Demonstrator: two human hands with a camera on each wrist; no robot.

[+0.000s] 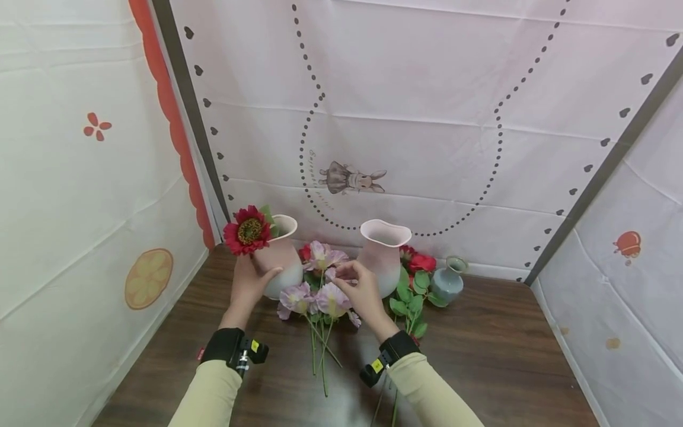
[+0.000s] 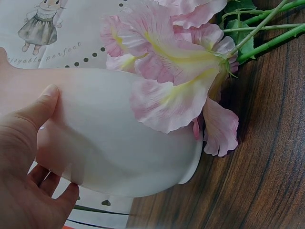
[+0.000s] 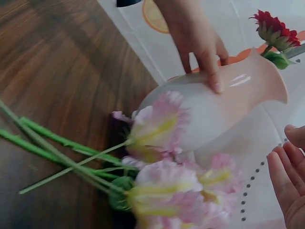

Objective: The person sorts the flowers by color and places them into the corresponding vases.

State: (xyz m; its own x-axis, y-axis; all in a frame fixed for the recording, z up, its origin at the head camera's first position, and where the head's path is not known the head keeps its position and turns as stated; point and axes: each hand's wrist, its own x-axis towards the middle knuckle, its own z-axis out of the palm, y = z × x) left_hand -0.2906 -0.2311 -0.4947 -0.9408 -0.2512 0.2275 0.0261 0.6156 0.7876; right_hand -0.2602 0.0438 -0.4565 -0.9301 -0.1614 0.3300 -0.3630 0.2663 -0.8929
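Note:
My left hand (image 1: 246,292) grips the side of a pink-and-white vase (image 1: 283,268), thumb on one side and fingers on the other in the left wrist view. A red flower (image 1: 247,231) with a yellow-brown centre stands in that vase and leans left over its rim. Pale purple artificial flowers (image 1: 332,300) lie on the table between this vase and a second one, their green stems crossing toward the front. Above these blooms is my right hand (image 1: 364,295), fingers loosely bent; the right wrist view shows nothing held in its fingers (image 3: 281,183).
The second pink-and-white vase (image 1: 385,270) stands right of the purple flowers. Beside it lie red roses (image 1: 421,263) with leafy stems, partly behind my right forearm. A small blue-grey vase (image 1: 447,286) stands farther right. Printed cloth walls (image 1: 427,148) enclose the wooden table (image 1: 496,344).

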